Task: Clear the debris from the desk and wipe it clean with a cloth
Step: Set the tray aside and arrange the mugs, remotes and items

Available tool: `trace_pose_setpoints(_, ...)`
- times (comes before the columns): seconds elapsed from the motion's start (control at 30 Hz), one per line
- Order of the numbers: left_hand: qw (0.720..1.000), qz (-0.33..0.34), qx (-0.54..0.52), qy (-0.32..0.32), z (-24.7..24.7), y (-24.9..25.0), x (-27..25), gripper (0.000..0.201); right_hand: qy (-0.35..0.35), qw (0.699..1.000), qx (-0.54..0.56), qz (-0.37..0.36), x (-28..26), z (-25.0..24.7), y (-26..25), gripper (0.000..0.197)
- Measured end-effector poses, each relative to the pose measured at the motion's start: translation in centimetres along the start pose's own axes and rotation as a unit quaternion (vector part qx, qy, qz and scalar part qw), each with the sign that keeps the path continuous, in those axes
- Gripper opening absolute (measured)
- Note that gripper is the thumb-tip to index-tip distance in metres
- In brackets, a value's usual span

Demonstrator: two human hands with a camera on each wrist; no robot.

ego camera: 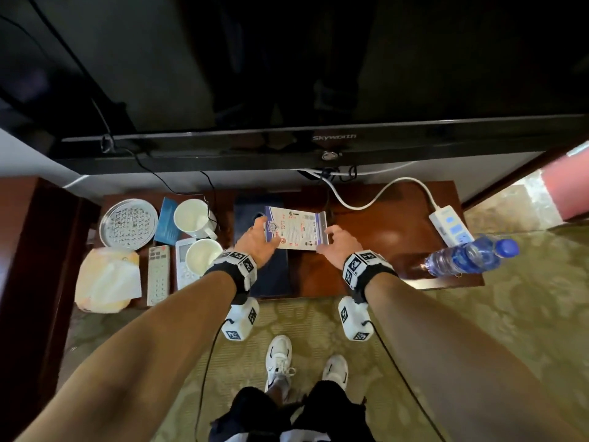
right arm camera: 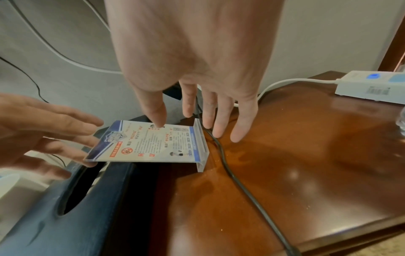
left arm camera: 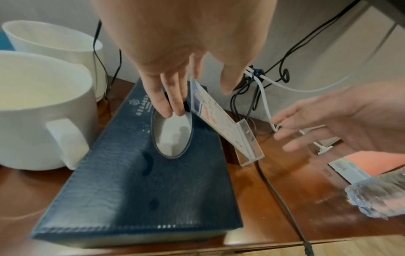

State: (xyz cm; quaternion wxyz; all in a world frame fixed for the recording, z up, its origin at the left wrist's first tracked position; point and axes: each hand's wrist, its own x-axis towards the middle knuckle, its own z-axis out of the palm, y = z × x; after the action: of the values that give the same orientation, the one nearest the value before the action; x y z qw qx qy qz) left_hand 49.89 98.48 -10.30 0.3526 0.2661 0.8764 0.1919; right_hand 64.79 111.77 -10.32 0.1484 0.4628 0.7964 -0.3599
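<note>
Acrylic sign (right arm camera: 149,143) lies between left fingers (right arm camera: 72,117) and right fingers (right arm camera: 243,121).

Pale grey wall (ego camera: 25,161) behind glossy reddish-brown wooden desk (ego camera: 382,244). Dark television screen (ego camera: 287,74) above, overhanging desk. Dark wooden cabinet (ego camera: 38,250) just beside desk at left. Olive-gold patterned carpet (ego camera: 478,330) underfoot. Brighter light at far right, beyond dark wooden frame (ego camera: 510,178).
</note>
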Motion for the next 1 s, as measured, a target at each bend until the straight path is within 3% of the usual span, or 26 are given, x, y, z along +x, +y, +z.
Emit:
trace_pose_setpoints(0.2, 0.999, -0.027, 0.015, 0.009, 0.1, 0.0, 1.5, 0.06, -0.003, 1.0, -0.008, 0.009, 0.1, 0.6, -0.5, 0.052)
trace_pose_setpoints(0.37, 0.999, -0.032, 0.014, -0.001, -0.1, 0.5, 1.7, 0.041, -0.006, 1.0, -0.016, -0.006, 0.2, 1.0, -1.3, 0.055)
trace_pose_setpoints(0.57, 0.987, -0.02, -0.143, -0.07, -0.2, 1.4, 1.3, 0.04, -0.02, 0.996, -0.069, -0.061, -0.4, 2.2, -1.7, 0.068)
trace_pose_setpoints(0.8, 0.969, -0.013, -0.231, -0.083, -1.4, 2.9, 0.6, 0.038, 0.053, 0.989, -0.101, -0.091, -1.5, 2.5, -1.1, 0.051)
trace_pose_setpoints(1.0, 0.934, -0.001, -0.337, -0.118, -2.4, 4.0, -1.8, 0.027, 0.091, 0.973, -0.154, -0.147, -3.1, 0.6, -1.2, 0.037)
